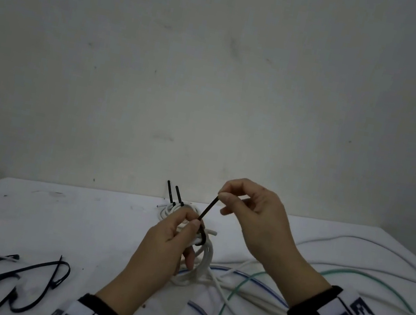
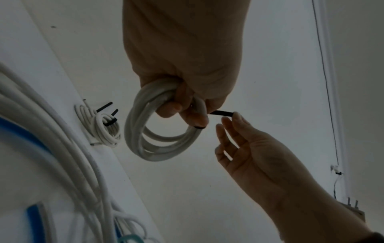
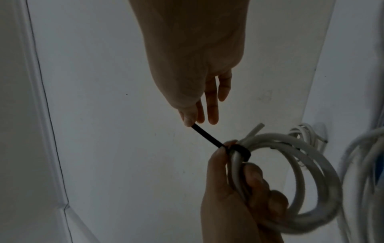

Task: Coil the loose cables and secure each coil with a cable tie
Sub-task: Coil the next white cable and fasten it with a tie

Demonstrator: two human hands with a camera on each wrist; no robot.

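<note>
left hand (image 1: pixel 168 236) is gripping the white cable coil (image 2: pixel 145 138) above the bench (image 1: pixel 66 215) | right hand (image 1: pixel 252 215) is pinching the black cable tie (image 1: pixel 208 208) tail

- A bare, plain indoor work spot; whether it is a workshop, lab or home room cannot be told.
- Behind the gripped coil rises an unpainted-looking off-white wall (image 1: pixel 218 62), scuffed and spotted.
- Below the grip lies a white table (image 1: pixel 79 218) with small dark marks.
- Left of the grip lie spare black cable ties (image 1: pixel 21 280); to its right, loose cables (image 1: pixel 347 276) in white, green and blue.
- A thin wire (image 2: pixel 326 85) runs down the wall.
</note>
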